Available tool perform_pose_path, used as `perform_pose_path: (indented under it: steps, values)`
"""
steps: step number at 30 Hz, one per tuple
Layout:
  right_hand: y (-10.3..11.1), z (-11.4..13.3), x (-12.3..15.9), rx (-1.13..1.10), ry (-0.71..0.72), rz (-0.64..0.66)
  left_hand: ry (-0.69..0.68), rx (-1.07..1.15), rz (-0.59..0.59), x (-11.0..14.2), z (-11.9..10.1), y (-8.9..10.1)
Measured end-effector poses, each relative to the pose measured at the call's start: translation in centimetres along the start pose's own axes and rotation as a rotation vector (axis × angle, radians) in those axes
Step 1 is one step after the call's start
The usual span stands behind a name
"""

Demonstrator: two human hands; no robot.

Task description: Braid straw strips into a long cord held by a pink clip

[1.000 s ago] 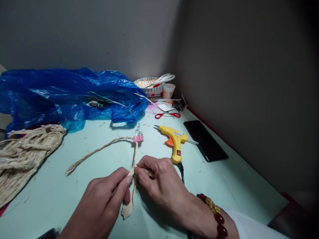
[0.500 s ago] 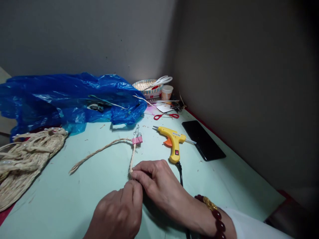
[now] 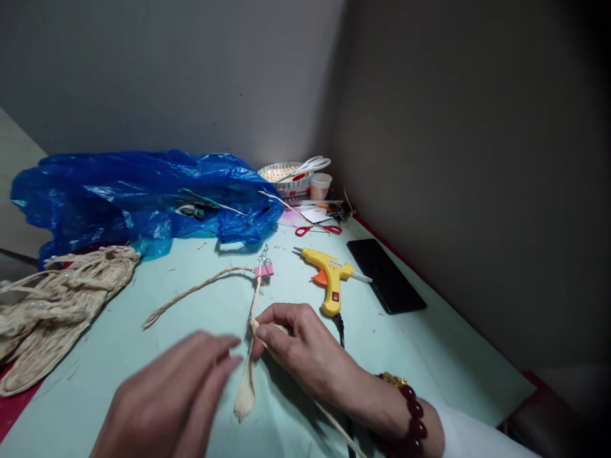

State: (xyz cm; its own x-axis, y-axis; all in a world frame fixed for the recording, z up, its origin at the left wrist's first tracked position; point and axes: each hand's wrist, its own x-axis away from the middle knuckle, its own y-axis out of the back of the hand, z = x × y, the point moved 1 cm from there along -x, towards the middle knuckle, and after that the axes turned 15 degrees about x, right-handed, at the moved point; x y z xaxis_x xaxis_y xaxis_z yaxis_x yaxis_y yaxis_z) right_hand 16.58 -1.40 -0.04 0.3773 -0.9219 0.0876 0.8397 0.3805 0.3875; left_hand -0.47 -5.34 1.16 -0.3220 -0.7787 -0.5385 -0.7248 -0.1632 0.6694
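Observation:
My right hand (image 3: 298,340) pinches a pale twisted raffia cord (image 3: 254,305) between thumb and fingers. Below the pinch a loose, flattened strand (image 3: 245,394) hangs to the table, and another pale strand (image 3: 334,423) runs out under my right wrist. The cord's upper end sits in a pink binder clip (image 3: 264,271), from which a second twisted length (image 3: 195,292) curves left across the table. My left hand (image 3: 176,388), somewhat blurred, is off the cord to its left, thumb and fingers apart with nothing between them.
A yellow glue gun (image 3: 331,270) with a black cable lies beyond my right hand, beside a black phone (image 3: 384,275). Red-handled scissors (image 3: 334,229), a paper cup (image 3: 320,186) and a basket (image 3: 274,170) are behind. Left are a blue plastic bag (image 3: 119,191) and woven straw pieces (image 3: 95,286).
My left hand has let go near the cord's lower end and moved left, its fingers parting. The loose strands now show below my right hand, which still pinches the cord.

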Motion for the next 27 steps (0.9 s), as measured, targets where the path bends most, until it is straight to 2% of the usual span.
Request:
perform_pose_path:
  steps: [2,3,5,7,11,18,23,27]
  values:
    - [0.0,0.1,0.1,-0.028,0.022,-0.012,0.467,0.392,0.230,-1.7,1.2,0.0]
    - [0.0,0.2,0.1,-0.060,0.033,-0.004,0.653,0.610,0.313,-2.4,1.7,-0.4]
    - [-0.1,0.2,0.2,-0.089,0.062,0.001,0.783,1.022,0.388,-3.2,2.2,-1.4]
    - [0.0,0.0,0.3,-0.025,0.099,-0.018,0.837,1.196,0.379,-3.3,2.6,-2.4]
    - [0.1,-0.3,0.7,0.167,0.120,-0.011,0.843,1.099,0.355,-2.5,2.9,-3.1]
    - [0.7,0.7,1.9,0.427,0.013,0.059,0.880,0.843,0.369,-3.1,2.0,-2.4]
    - [1.0,1.5,2.0,0.672,-0.001,0.117,0.948,0.868,0.361,-3.4,1.5,-2.2]
    - [1.1,2.1,2.0,0.757,-0.059,0.137,1.013,0.891,0.312,-3.0,1.5,-2.4]
